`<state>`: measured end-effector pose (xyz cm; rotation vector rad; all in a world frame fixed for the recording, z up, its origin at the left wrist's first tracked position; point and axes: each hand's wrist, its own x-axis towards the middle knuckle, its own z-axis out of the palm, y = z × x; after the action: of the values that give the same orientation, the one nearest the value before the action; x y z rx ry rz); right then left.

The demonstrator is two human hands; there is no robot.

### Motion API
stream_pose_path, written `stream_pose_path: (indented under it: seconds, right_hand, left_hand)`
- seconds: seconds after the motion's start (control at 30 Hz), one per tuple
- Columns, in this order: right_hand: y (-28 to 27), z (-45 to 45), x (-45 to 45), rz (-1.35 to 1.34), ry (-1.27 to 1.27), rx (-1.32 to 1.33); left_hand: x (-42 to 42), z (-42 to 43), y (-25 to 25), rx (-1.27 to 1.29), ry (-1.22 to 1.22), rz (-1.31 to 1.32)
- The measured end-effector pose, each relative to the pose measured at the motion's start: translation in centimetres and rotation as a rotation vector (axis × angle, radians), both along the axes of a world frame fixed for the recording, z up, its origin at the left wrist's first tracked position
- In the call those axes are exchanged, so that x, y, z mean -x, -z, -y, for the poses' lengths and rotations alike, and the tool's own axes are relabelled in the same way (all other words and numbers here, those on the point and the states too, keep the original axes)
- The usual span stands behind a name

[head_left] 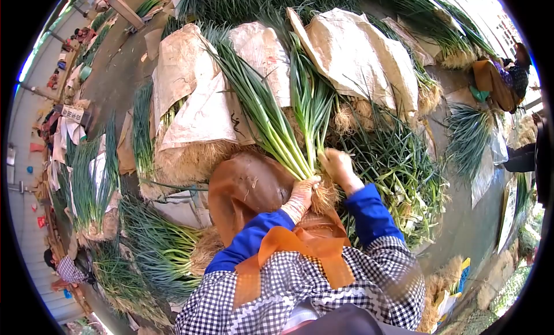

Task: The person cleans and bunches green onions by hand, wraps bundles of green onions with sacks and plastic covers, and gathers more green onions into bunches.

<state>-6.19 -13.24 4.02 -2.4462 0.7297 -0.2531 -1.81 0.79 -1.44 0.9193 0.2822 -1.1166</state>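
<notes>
My left hand is wrapped round the lower white stems of a bunch of long green onions, with the leaves pointing up and away. Beside it, my right hand is closed at the right edge of the stems; what its fingers pinch is too small to make out. The bunch's tan roots hang between my two hands. Under my left hand lies a brown apron over my lap.
Pale sacks cover onion bundles ahead. A heap of loose leaves lies at my right, and another onion pile at my left. Other people sit at the far right and far left.
</notes>
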Motion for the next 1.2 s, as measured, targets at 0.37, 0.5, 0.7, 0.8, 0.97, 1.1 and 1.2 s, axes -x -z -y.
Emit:
stream_pose_path:
  seconds: [0.37,0.5,0.7,0.8,0.97,1.1,1.2]
  right_hand:
    - [-3.5,3.0,4.5,-0.048,0.225,-0.183]
    - [0.4,3.6,-4.7,-0.329,0.017,-0.319]
    - [4.2,1.5,-4.7,-0.096,0.081,-0.582]
    - [-0.1,-0.8,-2.1,0.033,0.262,-0.358]
    - [-1.4,-2.0,1.9,0.427,0.359,-1.110]
    - [-5.5,-2.2,7.4,0.217,0.203,-0.968]
    - [-6.8,-1.0,10.9,0.480,0.465,-1.050]
  left_hand:
    - [-0.3,0.2,-1.2,0.111,0.023,0.027]
    - [-0.1,0.0,-2.3,-0.008,0.046,0.151]
    - [-0.5,-0.2,-0.8,-0.023,0.050,0.063]
    - [-0.9,-0.2,-1.4,0.147,0.018,-0.096]
    - [-1.0,-0.4,-2.3,0.260,0.020,-0.185]
    - [-1.2,-0.2,-1.1,0.181,0.000,-0.188]
    - [-1.3,0.0,-2.6,0.090,-0.015,-0.134]
